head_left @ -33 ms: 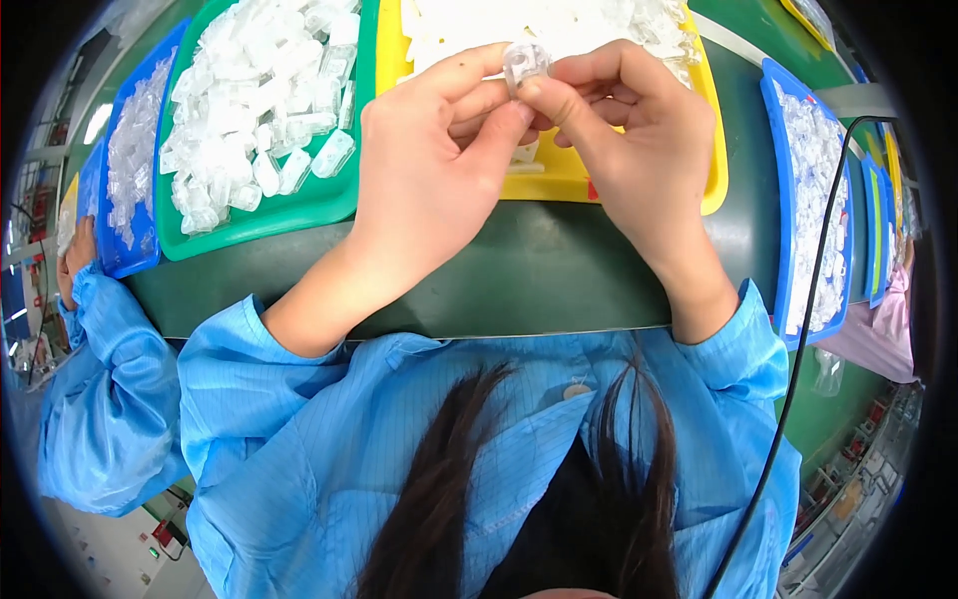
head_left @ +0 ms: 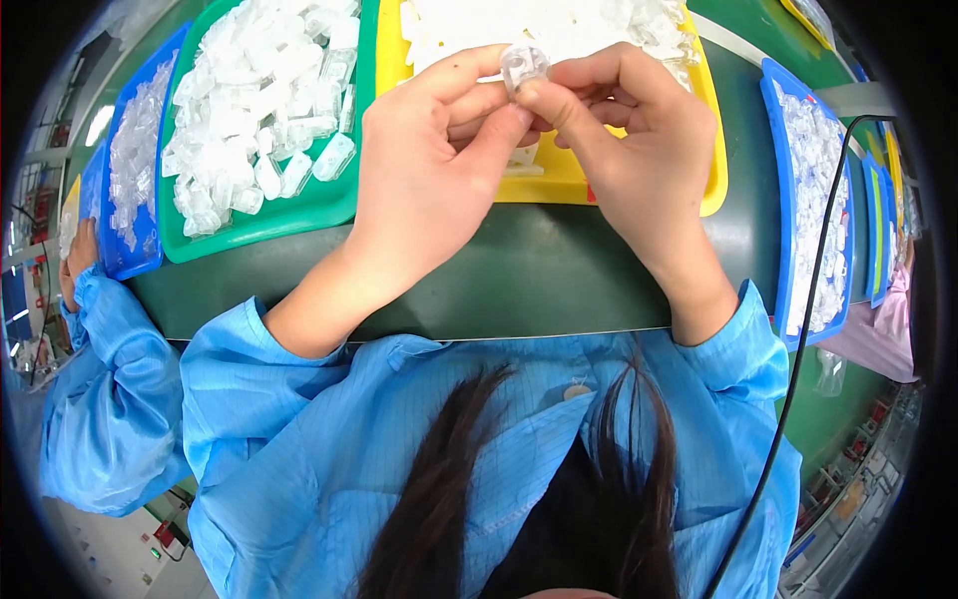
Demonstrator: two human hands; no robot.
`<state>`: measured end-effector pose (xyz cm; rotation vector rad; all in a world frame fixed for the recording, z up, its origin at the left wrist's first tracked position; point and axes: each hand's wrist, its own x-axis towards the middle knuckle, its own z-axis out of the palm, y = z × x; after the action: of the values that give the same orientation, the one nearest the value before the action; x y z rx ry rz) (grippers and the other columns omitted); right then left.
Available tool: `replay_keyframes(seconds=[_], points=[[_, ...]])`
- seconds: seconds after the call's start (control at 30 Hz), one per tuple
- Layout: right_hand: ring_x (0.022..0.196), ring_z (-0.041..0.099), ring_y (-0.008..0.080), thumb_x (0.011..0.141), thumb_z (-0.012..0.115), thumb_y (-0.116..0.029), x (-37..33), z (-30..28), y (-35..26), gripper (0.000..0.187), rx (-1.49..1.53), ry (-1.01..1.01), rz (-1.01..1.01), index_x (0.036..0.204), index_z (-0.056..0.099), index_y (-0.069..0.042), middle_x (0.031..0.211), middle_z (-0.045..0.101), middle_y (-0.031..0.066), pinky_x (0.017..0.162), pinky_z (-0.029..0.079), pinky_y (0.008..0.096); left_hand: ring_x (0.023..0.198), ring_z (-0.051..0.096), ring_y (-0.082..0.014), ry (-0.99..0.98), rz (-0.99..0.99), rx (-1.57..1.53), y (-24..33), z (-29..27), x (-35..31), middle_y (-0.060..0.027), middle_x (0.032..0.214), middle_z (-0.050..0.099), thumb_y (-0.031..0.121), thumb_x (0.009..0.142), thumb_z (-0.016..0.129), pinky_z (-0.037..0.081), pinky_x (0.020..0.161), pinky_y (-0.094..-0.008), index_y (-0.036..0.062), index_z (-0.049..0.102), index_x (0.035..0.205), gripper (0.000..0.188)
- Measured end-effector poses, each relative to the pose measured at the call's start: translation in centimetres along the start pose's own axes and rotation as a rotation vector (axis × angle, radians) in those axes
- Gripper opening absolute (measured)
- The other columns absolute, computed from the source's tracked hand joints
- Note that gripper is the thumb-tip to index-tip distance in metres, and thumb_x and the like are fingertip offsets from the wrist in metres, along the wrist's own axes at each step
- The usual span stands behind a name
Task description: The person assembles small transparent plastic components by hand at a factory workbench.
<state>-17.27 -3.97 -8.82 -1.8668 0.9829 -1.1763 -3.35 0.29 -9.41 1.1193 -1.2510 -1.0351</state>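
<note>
A small clear plastic part (head_left: 524, 67) with a rounded top is pinched between my two hands, above the yellow tray (head_left: 715, 150). My left hand (head_left: 427, 165) closes on its left side, with thumb and fingers drawn together. From the other side, the thumb and forefinger of my right hand (head_left: 644, 140) press on the part. The remaining fingers of both hands are curled, and the part's lower end is hidden behind the fingertips. White pieces (head_left: 559, 22) lie in the yellow tray behind my hands, washed out by glare.
To the left, a green tray (head_left: 225, 238) holds many clear plastic pieces. Farther left stands a blue tray (head_left: 148, 258), near a co-worker's hand (head_left: 82, 248). Another blue tray (head_left: 785, 275) is at right, crossed by a black cable (head_left: 813, 280). The dark green tabletop (head_left: 539, 270) lies before me.
</note>
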Motion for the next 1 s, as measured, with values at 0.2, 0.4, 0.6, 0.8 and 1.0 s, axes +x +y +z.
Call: replay_keyframes(seconds=[0.2,0.4,0.6,0.8,1.0], points=[[0.058,0.058,0.0106,0.07,0.069,0.0,0.6,-0.6,0.0,0.011,-0.251,0.074,-0.385,0.077,0.062,0.0,0.069,0.059,0.0049,0.054,0.048,0.0202,0.095,0.059,-0.0187,-0.07,-0.032,-0.166,0.6,0.3,0.0,-0.0157,0.104,0.06,0.001,0.088,0.048,0.048,0.084,-0.0297,-0.0064,0.046,0.117,0.03],[0.057,0.058,0.0167,0.063,0.068,0.004,0.2,-0.6,0.8,0.014,-0.379,0.108,-0.567,0.074,0.062,-0.002,0.067,0.056,0.006,0.05,0.046,0.0236,0.08,0.06,-0.0114,-0.002,0.007,-0.277,0.5,0.7,0.1,-0.0085,0.084,0.063,0.01,0.091,0.049,0.05,0.074,-0.0231,-0.0017,0.051,0.105,0.019],[0.056,0.057,0.017,0.064,0.067,0.004,0.2,-0.5,0.9,0.013,-0.3,0.134,-0.665,0.074,0.062,-0.001,0.068,0.057,0.0069,0.05,0.046,0.0243,0.076,0.059,-0.0098,0.036,0.133,-0.22,-0.1,1.2,-0.4,-0.0082,0.087,0.061,0.008,0.092,0.045,0.05,0.072,-0.0233,-0.0012,0.051,0.104,0.016],[0.062,0.054,0.0195,0.064,0.061,-0.007,0.1,-0.3,1.0,0.016,-0.311,0.145,-0.725,0.077,0.054,-0.003,0.071,0.048,0.0055,0.052,0.046,0.0283,0.074,0.058,-0.0087,0.023,0.225,-0.127,0.0,1.0,-0.3,-0.0068,0.086,0.06,0.007,0.092,0.045,0.048,0.07,-0.0216,-0.0013,0.051,0.104,0.016],[0.063,0.053,0.0194,0.064,0.061,-0.007,0.3,-0.3,1.4,0.016,-0.395,0.124,-0.744,0.078,0.054,-0.003,0.072,0.049,0.0054,0.053,0.046,0.0285,0.074,0.058,-0.0082,-0.009,0.112,-0.304,-0.8,1.1,-0.5,-0.0078,0.086,0.06,0.009,0.092,0.046,0.048,0.069,-0.0206,0.0005,0.048,0.106,0.017]])
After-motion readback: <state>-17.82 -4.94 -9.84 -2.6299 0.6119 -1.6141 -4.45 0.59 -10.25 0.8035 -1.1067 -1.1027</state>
